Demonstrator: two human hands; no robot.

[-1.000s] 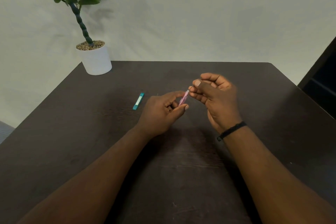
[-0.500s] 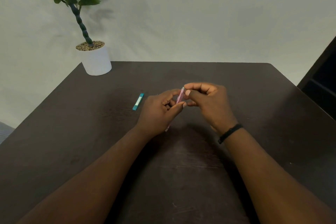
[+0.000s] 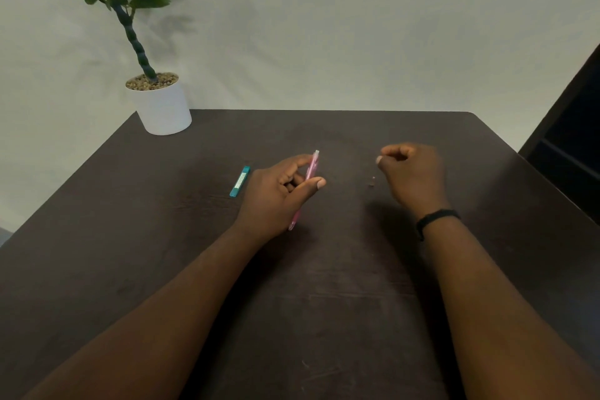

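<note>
My left hand (image 3: 279, 195) pinches a pink mechanical pencil (image 3: 311, 169) between thumb and fingers. The pencil stands tilted, its top end pointing away from me and its tip low near the dark table (image 3: 324, 302). My right hand (image 3: 412, 172) hovers to the right of it, apart from the pencil, with its fingers curled and nothing visible between them. A tiny clear piece (image 3: 372, 182) lies on the table just left of my right hand. A teal lead case (image 3: 239, 181) lies flat to the left of my left hand.
A white pot (image 3: 162, 110) with a green plant stands at the table's far left corner. A dark piece of furniture (image 3: 571, 140) sits beyond the table's right edge. A pale wall runs behind the table.
My right hand has let go of the pencil's top and moved right. A tiny piece now lies on the table. My left hand still holds the pencil.
</note>
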